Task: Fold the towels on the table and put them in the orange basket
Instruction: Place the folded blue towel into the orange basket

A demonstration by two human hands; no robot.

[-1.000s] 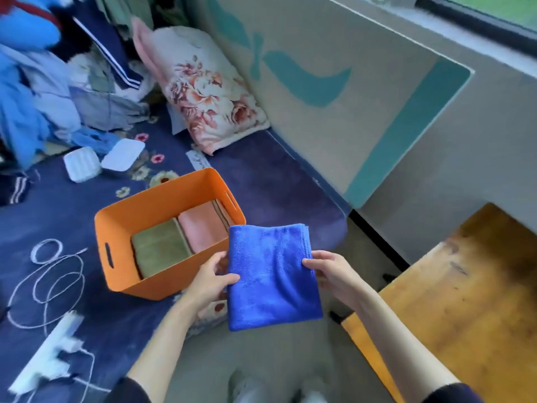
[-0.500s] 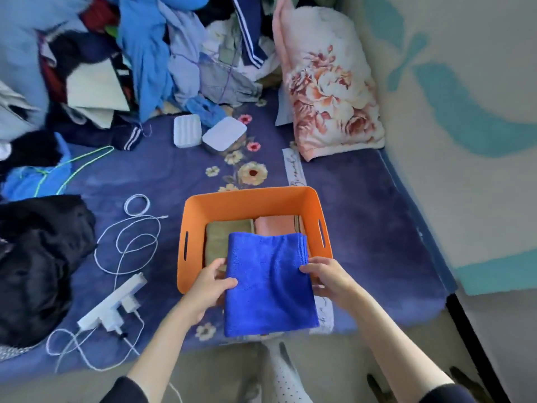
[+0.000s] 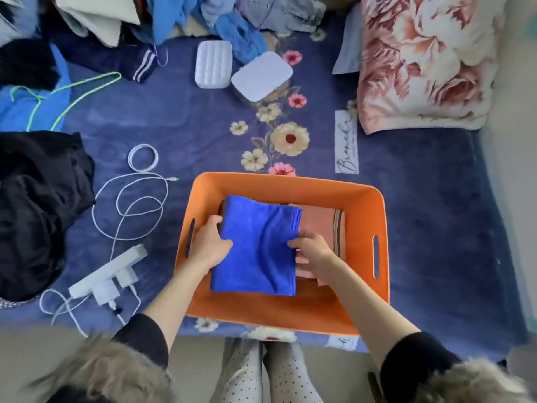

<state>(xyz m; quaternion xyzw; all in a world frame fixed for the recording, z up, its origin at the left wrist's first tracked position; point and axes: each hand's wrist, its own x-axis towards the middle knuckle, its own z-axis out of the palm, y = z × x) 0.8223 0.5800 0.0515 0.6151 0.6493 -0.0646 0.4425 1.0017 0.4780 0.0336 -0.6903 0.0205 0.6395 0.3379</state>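
Fingers of the left hand (image 3: 209,248) curl around the left edge of the blue towel (image 3: 255,248), with the thumb on top, so that side stays flat and does not flop open. That hand is inside the orange basket (image 3: 380,205), close to its left wall and the slot handle there. Next comes the blue towel itself — folded into a neat, thick rectangle, soft and fuzzy, with a few wavy bumps running down its middle. It sits in the left half of the orange basket, on top of something darker that only peeks out at its top left corner; I cannot tell what that is. On the other side, the right hand (image 3: 312,251) pinches the towel's right edge, fingers bent over it, most likely to steer the towel down straight so the fold does not come apart. Just right of the blue towel, still inside the orange basket, lies a pink towel (image 3: 319,225) with a striped edge — already folded and put away. Both hands hold on together, I think, because a soft towel sags if you grab just one side. It looks almost set down, so letting go seems the only step left for this towel.
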